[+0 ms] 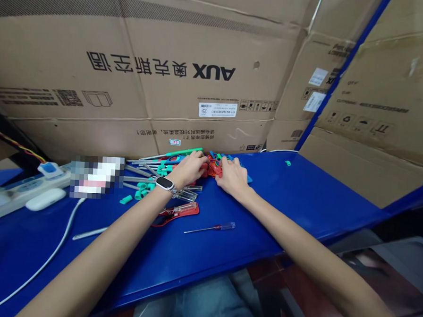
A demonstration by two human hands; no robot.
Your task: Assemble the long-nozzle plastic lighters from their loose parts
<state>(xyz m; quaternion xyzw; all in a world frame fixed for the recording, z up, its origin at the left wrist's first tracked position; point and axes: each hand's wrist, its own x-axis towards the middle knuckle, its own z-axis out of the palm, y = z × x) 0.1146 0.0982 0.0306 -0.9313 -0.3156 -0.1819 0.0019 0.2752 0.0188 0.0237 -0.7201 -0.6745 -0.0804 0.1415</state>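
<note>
While the left hand (pixel 192 168) and right hand (pixel 233 176) are curling, whether pinching I cannot tell, red pieces (pixel 214 168) are lying between them at the left's three o'clock, near both, long axis unclear.

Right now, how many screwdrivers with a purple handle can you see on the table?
1: the purple-handled screwdriver lies on the blue table, nearer the viewer than the tool pile. More may be hidden under the left hand.

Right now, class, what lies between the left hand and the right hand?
In the head view, red pieces lie between the left hand and the right hand, with blue and green pieces just beyond; their exact kind is unclear.
</note>
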